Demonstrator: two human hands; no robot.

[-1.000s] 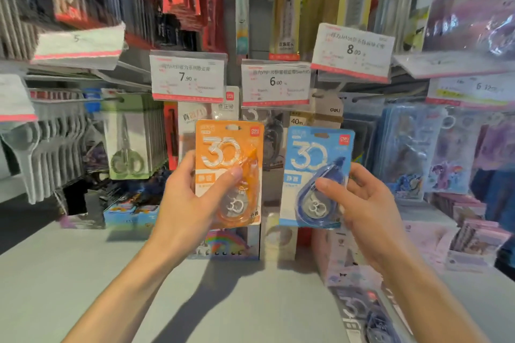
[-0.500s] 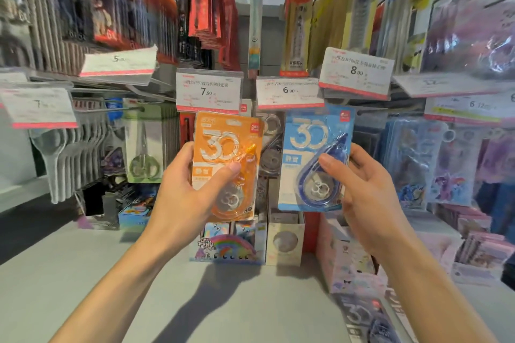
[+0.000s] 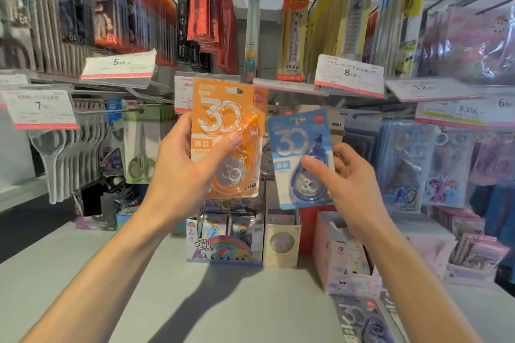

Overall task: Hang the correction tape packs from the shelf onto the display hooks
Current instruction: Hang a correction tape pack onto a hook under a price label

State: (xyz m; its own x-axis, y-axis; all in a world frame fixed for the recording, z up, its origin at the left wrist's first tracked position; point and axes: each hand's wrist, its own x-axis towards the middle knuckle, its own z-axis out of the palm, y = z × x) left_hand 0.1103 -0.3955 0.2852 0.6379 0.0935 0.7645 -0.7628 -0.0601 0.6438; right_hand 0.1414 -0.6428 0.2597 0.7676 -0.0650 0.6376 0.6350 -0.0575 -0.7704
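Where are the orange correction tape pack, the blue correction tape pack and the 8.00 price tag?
orange correction tape pack [image 3: 223, 108]: head view, on its printed card.
blue correction tape pack [image 3: 292, 136]: head view, on its upper card.
8.00 price tag [image 3: 349, 74]: head view, on the printed price.

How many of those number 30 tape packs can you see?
3. The orange pack is in the left hand, the blue pack in the right hand, and a grey pack lies on the shelf, bottom right. More may be hidden.
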